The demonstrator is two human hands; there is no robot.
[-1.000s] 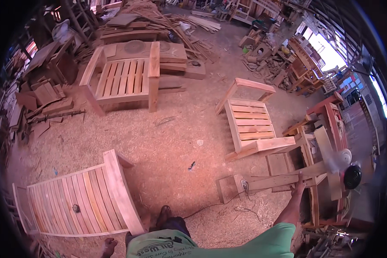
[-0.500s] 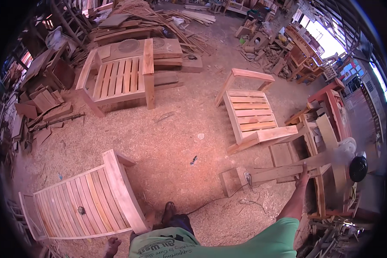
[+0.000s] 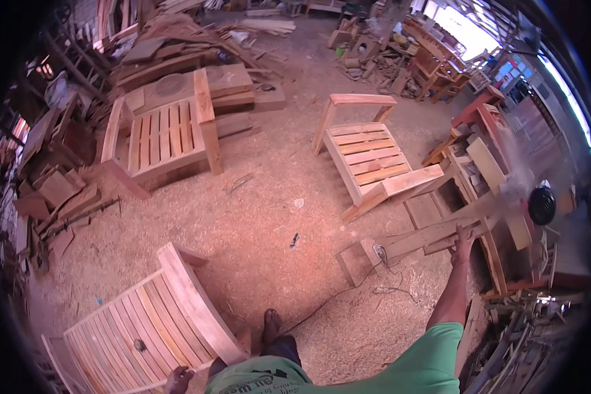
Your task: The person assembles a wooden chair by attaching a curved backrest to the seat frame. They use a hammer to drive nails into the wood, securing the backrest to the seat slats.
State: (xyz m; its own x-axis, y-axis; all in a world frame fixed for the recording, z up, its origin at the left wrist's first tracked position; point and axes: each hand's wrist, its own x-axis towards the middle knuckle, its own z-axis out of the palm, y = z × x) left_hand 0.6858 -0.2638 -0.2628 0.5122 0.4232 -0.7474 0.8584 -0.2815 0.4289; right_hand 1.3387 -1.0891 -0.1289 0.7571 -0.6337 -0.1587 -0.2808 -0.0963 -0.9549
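A slatted bench of pale wood fills the lower left, slatted chairs stand upper left and right of centre, and a thin cord crosses the shavings-strewn floor. At right, the right hand meets a long flat board, its grip unclear; the left hand curls loosely beside the bench, any hold impossible to tell.

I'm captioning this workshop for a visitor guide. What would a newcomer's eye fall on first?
Probably the long slatted bench at lower left. Next come a slatted armchair at upper left and a second armchair right of centre. At the right, the right hand touches a long board.
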